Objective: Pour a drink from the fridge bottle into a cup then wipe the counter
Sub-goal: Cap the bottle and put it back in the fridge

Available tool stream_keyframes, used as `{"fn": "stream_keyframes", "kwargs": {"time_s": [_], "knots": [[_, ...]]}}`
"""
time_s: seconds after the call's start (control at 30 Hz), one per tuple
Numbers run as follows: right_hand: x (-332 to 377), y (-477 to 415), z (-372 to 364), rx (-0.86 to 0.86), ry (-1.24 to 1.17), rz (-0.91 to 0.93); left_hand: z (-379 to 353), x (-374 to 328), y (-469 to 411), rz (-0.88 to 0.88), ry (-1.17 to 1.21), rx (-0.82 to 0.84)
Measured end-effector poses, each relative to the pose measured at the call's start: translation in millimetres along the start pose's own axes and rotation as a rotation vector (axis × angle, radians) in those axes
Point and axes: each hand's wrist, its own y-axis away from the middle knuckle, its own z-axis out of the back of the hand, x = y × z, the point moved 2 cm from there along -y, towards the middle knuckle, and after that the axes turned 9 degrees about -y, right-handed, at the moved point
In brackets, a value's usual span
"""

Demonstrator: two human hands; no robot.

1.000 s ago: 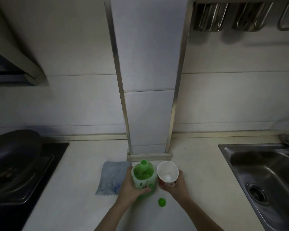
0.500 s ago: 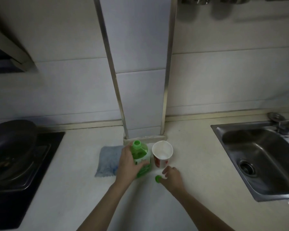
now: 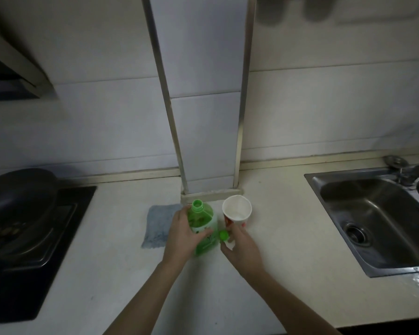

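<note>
An uncapped green bottle (image 3: 202,223) stands upright on the pale counter (image 3: 276,238) in front of the tiled pillar. My left hand (image 3: 182,235) grips its body from the left. Right beside it stands a white paper cup (image 3: 236,210) with a red print, apart from both hands. My right hand (image 3: 240,247) pinches the green bottle cap (image 3: 224,236) just in front of the cup, lifted next to the bottle's lower side. A blue-grey cloth (image 3: 160,224) lies flat on the counter to the left of the bottle, partly behind my left hand.
A black stove (image 3: 34,250) with a dark pan (image 3: 17,201) fills the left. A steel sink (image 3: 377,221) with a tap (image 3: 416,170) is set in the counter at the right. The tiled pillar (image 3: 203,117) rises directly behind the bottle and cup.
My right hand let go of the cup, reached to the green cap on the counter and picked it up. My left hand kept its grip on the bottle. The camera tilted down.
</note>
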Motion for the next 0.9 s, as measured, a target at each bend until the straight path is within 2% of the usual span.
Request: {"fn": "stream_keyframes", "kwargs": {"time_s": [0.07, 0.2, 0.43, 0.9], "knots": [[26, -11, 12, -0.019, -0.071, 0.091, 0, 0, 0, -0.002, -0.009, 0.005], [65, -36, 32, -0.014, -0.150, 0.113, 1, -1, 1, -0.056, 0.004, 0.013], [103, -64, 36, 0.116, 0.175, 0.284, 2, -2, 3, -0.101, -0.001, -0.024], [147, -85, 33, 0.436, 0.475, 0.345, -2, 0, 0, -0.026, -0.003, 0.018]]}}
